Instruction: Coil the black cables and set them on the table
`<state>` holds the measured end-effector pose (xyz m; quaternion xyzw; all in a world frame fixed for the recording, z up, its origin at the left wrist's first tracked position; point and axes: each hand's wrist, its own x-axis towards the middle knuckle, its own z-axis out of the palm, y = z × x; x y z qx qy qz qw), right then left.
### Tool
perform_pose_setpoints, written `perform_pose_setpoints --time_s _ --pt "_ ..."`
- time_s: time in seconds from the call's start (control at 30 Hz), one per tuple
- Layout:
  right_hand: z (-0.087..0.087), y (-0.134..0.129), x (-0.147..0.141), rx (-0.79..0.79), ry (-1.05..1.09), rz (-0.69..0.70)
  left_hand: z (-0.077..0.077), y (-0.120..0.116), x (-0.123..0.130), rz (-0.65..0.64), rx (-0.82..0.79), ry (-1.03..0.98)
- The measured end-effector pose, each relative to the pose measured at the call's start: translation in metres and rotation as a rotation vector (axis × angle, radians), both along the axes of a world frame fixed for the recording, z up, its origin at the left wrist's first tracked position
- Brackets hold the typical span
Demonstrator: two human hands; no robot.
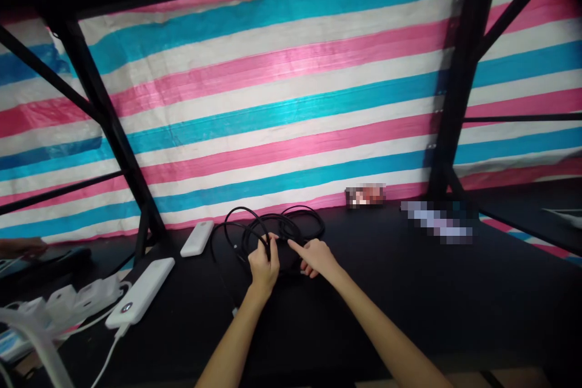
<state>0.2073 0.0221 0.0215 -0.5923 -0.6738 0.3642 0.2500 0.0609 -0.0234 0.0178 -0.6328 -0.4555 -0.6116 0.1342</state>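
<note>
A long black cable [245, 231] lies in loose loops on the black tabletop, in the middle of the head view. My left hand [264, 264] is closed around a bundle of its loops, thumb side up. Just to the right, my right hand [317, 256] is at the coil's edge; one digit stretches toward the loops and the other fingers curl around part of the cable. The exact grip under those curled fingers is partly hidden. Below my left hand, a small light connector [235, 312] shows on a thin strand.
Left of the coil lie a white power bank [197, 238] and a larger one [140, 294] with a white cord plugged in. White chargers [63, 303] crowd a power strip farther left. Black rack posts [448, 73] frame a striped sheet [291, 109]. Another person's hand [22, 247] is at far left.
</note>
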Motion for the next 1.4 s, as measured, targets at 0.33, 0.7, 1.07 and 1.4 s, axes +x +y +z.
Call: perform_pose_setpoints --time_s 0.33,0.7,1.07,1.4 --pt "-0.009 0.0 -0.01 0.258 0.266 0.016 0.0 -0.024 0.009 -0.106 -0.133 0.168" --pt "0.002 -0.001 -0.003 0.56 0.514 0.128 0.037 -0.025 -0.056 0.368 -0.52 -0.086" --pt "-0.009 0.013 0.016 0.592 0.397 0.08 0.084 -0.065 -0.123 0.741 -0.239 -0.306" --pt "0.018 0.023 0.071 0.362 0.825 -0.13 0.104 -0.096 -0.171 0.778 -0.304 -0.318"
